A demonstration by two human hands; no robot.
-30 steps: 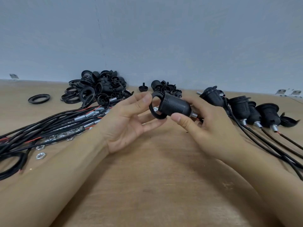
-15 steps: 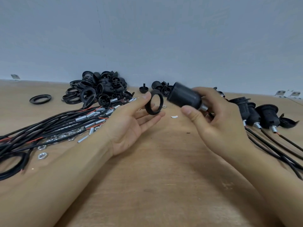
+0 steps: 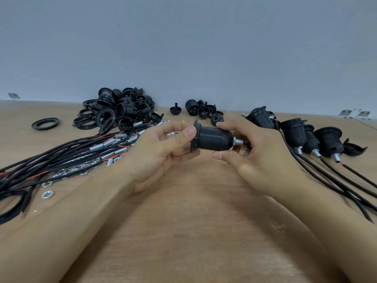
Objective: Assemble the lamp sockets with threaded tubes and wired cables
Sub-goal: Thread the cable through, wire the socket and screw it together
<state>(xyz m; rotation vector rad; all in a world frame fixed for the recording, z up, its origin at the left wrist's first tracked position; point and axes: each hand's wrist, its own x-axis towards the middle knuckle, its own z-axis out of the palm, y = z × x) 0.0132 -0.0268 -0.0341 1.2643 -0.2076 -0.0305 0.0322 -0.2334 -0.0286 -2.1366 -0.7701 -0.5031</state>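
Both hands are up over the wooden table working 1 black lamp socket, held sideways between them. The left hand has its thumb on top and curled fingers underneath, pinching the ring that sits on the socket's wide open end, so that flange is right at the left fingertips. The right hand is loosely curled round the narrow end, index finger touching the top of the ribbed body and thumb just under it; can't tell how firmly it's gripping. A short silver threaded tube pokes out of the socket's narrow end into the gap between the right thumb and fingers, with a bit of red wire just beside it. Past the left knuckles there's a bundle of black wired cables with metal tubes on them, plus loose nuts scattered near the left wrist. Beyond the left fingertips sits a pile of black socket parts, with 1 loose ring off to its far side. Beyond the right hand's knuckles lie 4 finished sockets in a row, cables trailing past the right wrist.
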